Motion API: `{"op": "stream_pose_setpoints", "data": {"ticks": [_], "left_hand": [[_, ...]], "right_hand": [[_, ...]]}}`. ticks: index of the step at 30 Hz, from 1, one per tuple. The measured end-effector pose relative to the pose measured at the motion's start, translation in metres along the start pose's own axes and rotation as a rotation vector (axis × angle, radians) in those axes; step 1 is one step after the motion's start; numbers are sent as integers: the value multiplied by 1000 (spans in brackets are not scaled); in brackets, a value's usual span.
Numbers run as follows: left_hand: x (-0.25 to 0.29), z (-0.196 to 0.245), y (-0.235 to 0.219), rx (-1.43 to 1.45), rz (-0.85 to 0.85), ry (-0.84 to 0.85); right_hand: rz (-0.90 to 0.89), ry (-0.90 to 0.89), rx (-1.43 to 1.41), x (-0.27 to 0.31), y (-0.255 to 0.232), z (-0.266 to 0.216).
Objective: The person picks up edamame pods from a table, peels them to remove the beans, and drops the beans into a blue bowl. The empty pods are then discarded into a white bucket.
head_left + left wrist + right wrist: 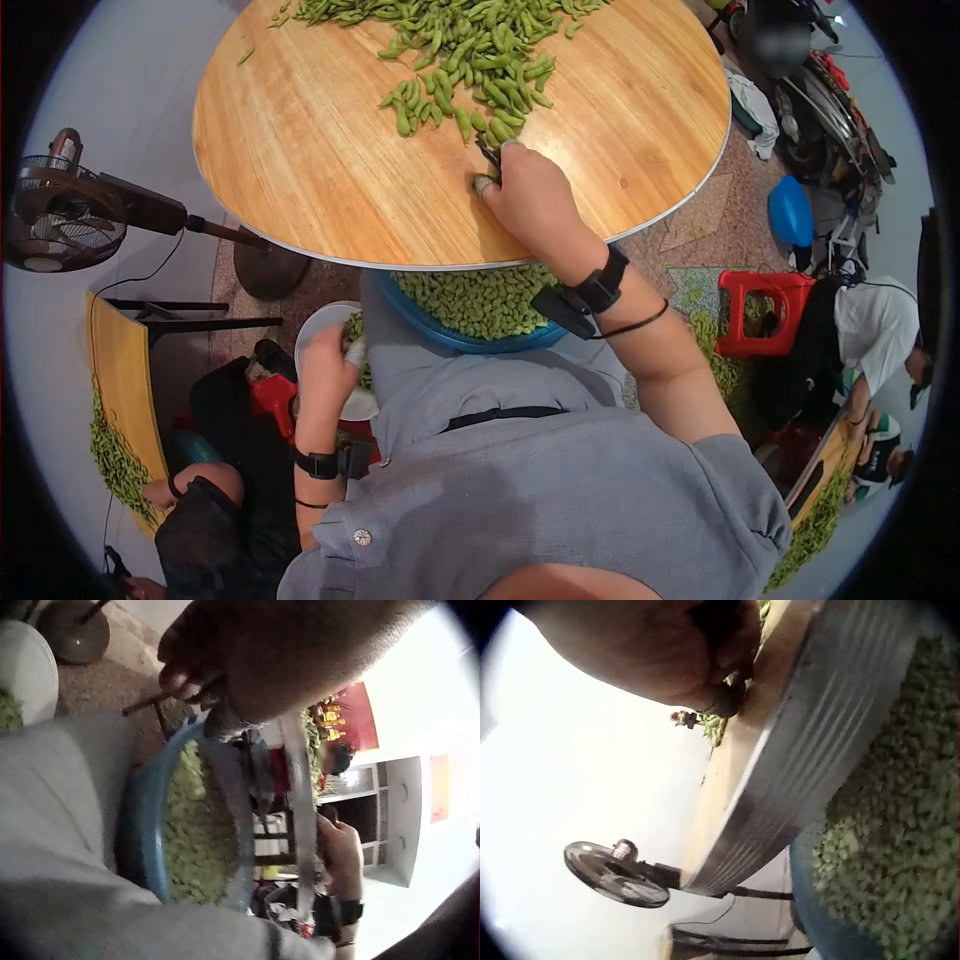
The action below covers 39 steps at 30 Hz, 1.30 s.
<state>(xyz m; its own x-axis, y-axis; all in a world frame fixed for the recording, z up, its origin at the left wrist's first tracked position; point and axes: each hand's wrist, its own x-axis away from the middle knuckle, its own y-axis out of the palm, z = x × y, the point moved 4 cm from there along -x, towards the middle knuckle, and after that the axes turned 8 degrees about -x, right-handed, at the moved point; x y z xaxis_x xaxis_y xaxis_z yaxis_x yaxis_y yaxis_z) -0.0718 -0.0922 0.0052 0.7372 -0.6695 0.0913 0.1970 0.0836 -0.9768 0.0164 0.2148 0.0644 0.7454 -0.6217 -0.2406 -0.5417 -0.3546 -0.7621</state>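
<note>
My right hand [535,200] is over the round wooden table [300,150], curled round a small dark thing [487,152], perhaps a tool, at the near tip of a heap of green pods [490,60]. Something pale covers its thumb tip. Lower left, my left hand [328,365] hangs over a white bowl [360,404] with green contents; its thumb tip is wrapped too. Its fingers look bent in the left wrist view, and whether they hold anything is unclear. Between my lap and the table edge sits a blue basin [400,300] full of shelled green beans [475,300].
A fan [65,210] stands left of the table. Two people sit lower left and right beside other tables with pods. On the right are a red stool [735,313], a blue object [790,212] and a parked motorbike [835,110]. Green bits litter the floor near the stool.
</note>
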Motion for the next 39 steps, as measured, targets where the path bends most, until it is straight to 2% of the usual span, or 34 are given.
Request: {"op": "stream_pose_setpoints", "data": {"ticks": [4, 5, 6, 7, 9, 11, 12, 14, 15, 17, 21, 24, 26, 27, 29, 30, 32, 33, 35, 36, 38, 39], "left_hand": [[-19, 72, -19, 684, -71, 180], [-24, 86, -16, 905, -77, 223], [-30, 101, -18, 910, -80, 224], [-35, 117, -24, 947, -151, 246], [-42, 133, -28, 985, -231, 277], [-44, 143, -22, 1179, -462, 234], [-44, 145, -22, 1174, -472, 239], [-44, 145, -19, 1382, -555, 131], [-44, 144, -17, 1378, -558, 129], [-46, 142, -13, 1500, -539, 79], [-43, 147, -16, 1388, -521, 161], [-44, 147, -13, 1300, -480, 184], [-46, 147, -17, 908, -146, 444], [-45, 148, -17, 907, -150, 446], [-43, 152, -24, 668, 21, 534], [-42, 152, -21, 667, 19, 535], [-43, 150, -11, 985, -103, 498], [-42, 148, -11, 984, -104, 498], [-36, 146, 4, 1759, -826, 131], [-34, 147, 4, 1759, -825, 130], [-30, 153, 4, 2026, -988, 158], [-29, 153, 6, 2025, -989, 159]], "right_hand": [[-70, -89, -125, 18, -4, -5], [-236, 85, -370, 26, -5, -2], [-399, 267, -613, 37, -2, -1], [-415, 305, -773, 47, 1, 0], [-411, 320, -849, 64, -5, -2], [-442, 369, -912, 73, -14, -4], [-432, 375, -915, 77, -19, -4], [-373, 249, -962, 83, -29, -6], [-371, 252, -966, 88, -30, -5], [-494, 197, -955, 99, -30, -7], [-574, 173, -994, 102, -29, -8], [-659, 248, -994, 101, -31, -11], [-626, 209, -1003, 104, -23, -4], [-623, 212, -1005, 107, -17, -1], [-480, 87, -1000, 107, -12, 2], [-479, 88, -1001, 106, -16, 0], [-677, 381, -1136, 106, -23, -4], [-677, 381, -1138, 104, -29, -5], [-857, 802, -1550, 111, -29, -8], [-859, 802, -1551, 112, -29, -7], [-877, 782, -1533, 113, -28, -5], [-875, 782, -1533, 113, -30, -6]]}}
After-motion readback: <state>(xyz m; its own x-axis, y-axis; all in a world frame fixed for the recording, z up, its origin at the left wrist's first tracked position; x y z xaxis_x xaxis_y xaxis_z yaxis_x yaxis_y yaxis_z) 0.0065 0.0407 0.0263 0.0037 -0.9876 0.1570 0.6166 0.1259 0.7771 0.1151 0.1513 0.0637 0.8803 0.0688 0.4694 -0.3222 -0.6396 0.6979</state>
